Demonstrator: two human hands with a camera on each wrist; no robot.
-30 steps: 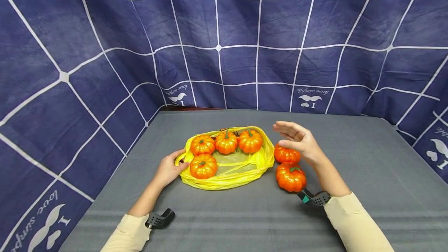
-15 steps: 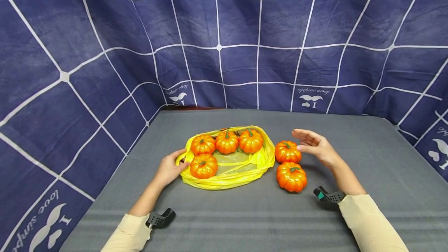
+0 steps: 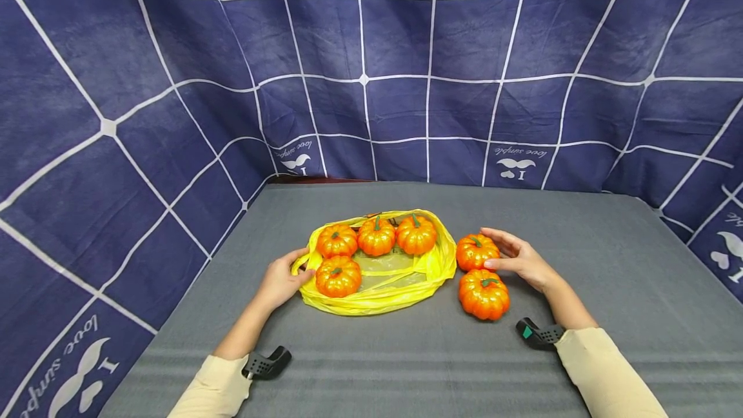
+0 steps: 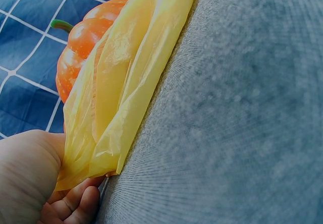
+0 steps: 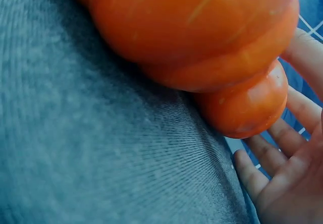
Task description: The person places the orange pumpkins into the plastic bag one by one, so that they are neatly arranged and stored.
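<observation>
A yellow plastic bag (image 3: 400, 302) lies spread wide at its mouth, with several small orange pumpkins (image 3: 338, 276) inside. At the bag's left edge, my left hand (image 3: 281, 281) pinches the plastic; in the left wrist view the thumb (image 4: 53, 146) lies on one side of it and curled fingers on the other. Two more pumpkins sit right of the bag, a far one (image 3: 476, 252) and a near one (image 3: 484, 294). My right hand (image 3: 522, 266) is at the right side of the far pumpkin, fingers spread behind it and thumb on the near side; firm contact is unclear.
A grey cloth covers the table (image 3: 377, 366). Behind and to the left hangs a dark blue curtain (image 3: 395, 108) with white grid lines. Each wrist wears a black camera band, the left band (image 3: 266, 363) close above the table.
My right hand first drew back to the right, off the far pumpkin, then came down and left to its side. The left hand and the bag have stayed in place.
</observation>
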